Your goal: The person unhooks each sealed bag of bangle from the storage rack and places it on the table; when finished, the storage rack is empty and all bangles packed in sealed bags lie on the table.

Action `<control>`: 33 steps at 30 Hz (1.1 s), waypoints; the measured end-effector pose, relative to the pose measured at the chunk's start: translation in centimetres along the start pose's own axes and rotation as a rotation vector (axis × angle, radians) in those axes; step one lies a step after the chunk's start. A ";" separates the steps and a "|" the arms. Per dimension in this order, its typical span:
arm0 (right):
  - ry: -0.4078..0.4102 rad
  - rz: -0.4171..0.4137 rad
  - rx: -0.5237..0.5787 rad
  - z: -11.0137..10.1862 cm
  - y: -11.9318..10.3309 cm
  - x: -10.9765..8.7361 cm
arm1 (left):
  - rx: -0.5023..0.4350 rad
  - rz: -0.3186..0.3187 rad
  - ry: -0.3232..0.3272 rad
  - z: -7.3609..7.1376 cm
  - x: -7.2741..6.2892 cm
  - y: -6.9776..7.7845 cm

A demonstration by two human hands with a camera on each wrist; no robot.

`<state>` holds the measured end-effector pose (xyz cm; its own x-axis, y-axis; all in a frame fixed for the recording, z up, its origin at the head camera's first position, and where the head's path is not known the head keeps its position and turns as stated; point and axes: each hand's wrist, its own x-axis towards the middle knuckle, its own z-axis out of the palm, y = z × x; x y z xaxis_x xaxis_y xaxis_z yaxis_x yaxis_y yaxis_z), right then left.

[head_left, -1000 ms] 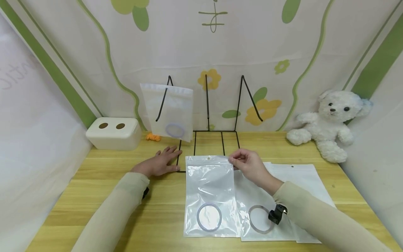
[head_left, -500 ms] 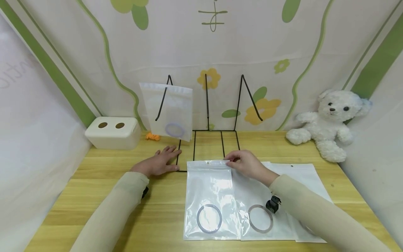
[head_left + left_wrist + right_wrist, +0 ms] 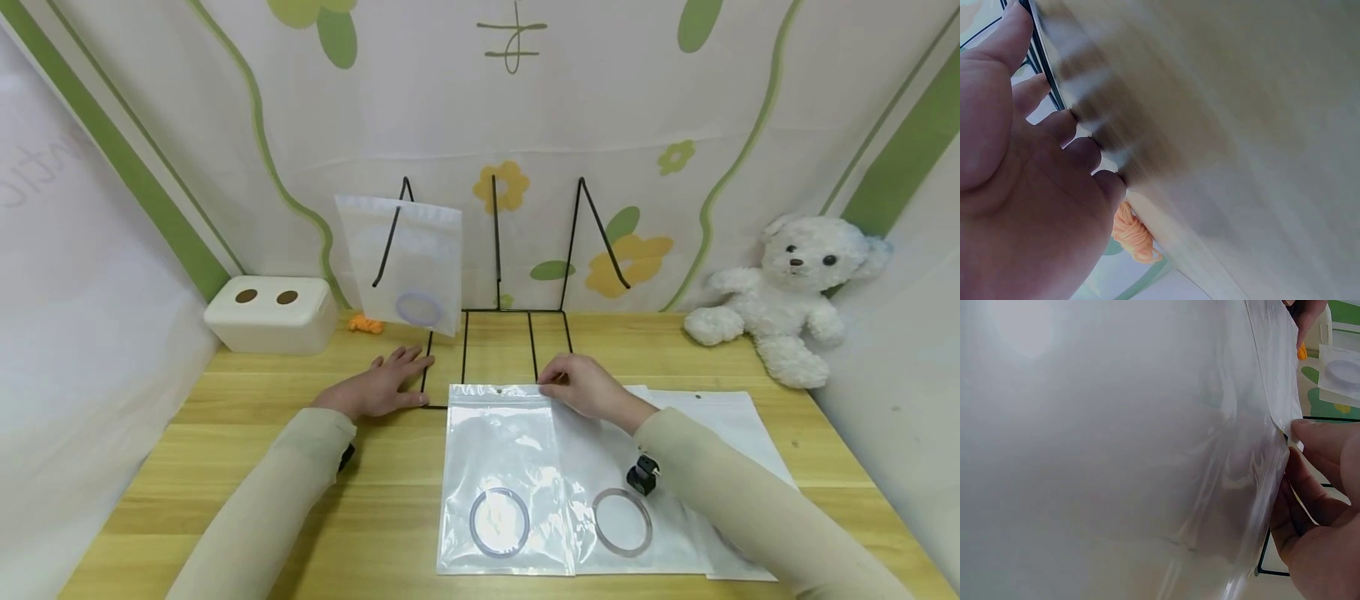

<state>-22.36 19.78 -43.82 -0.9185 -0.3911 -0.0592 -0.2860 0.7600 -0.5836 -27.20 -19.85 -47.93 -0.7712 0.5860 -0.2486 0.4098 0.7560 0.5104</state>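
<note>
My right hand (image 3: 588,389) pinches the top right corner of a clear-fronted zip bag (image 3: 498,446) with a grey-purple ring (image 3: 472,522) in its lower part. To its right lies a second zip bag (image 3: 600,458), holding a brownish ring (image 3: 597,527); a further bag (image 3: 727,433) is partly under my right forearm. My left hand (image 3: 378,390) rests on the table with fingers spread, fingertips at the left side of the black wire rack (image 3: 426,367). In the right wrist view, thumb and fingers meet at the edge of the bag (image 3: 1235,456).
On the rack's left hook hangs another zip bag (image 3: 431,258) with a pale purple ring. A white box (image 3: 273,321) with two round holes stands at the back left, near a bundle of orange cord (image 3: 366,324). A white teddy bear (image 3: 795,292) sits at the back right.
My right hand has shifted slightly left, and the pinched bag's top edge has come down a little towards me. My left hand stays in place.
</note>
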 end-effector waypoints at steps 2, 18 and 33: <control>-0.004 0.005 -0.005 0.0 0.0 0.1 | -0.006 0.000 0.000 -0.1 -0.1 0.1; 0.040 0.031 0.070 -2.3 2.8 1.1 | 0.028 -0.035 -0.043 -1.6 -1.6 3.9; -0.172 0.048 -0.076 -4.4 7.4 2.9 | -0.002 -0.032 -0.038 -1.8 -2.1 4.1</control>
<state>-28.33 26.53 -44.78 -0.8732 -0.4313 -0.2270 -0.2688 0.8146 -0.5139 -24.78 -18.48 -43.81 -0.7648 0.5723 -0.2958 0.3843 0.7738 0.5036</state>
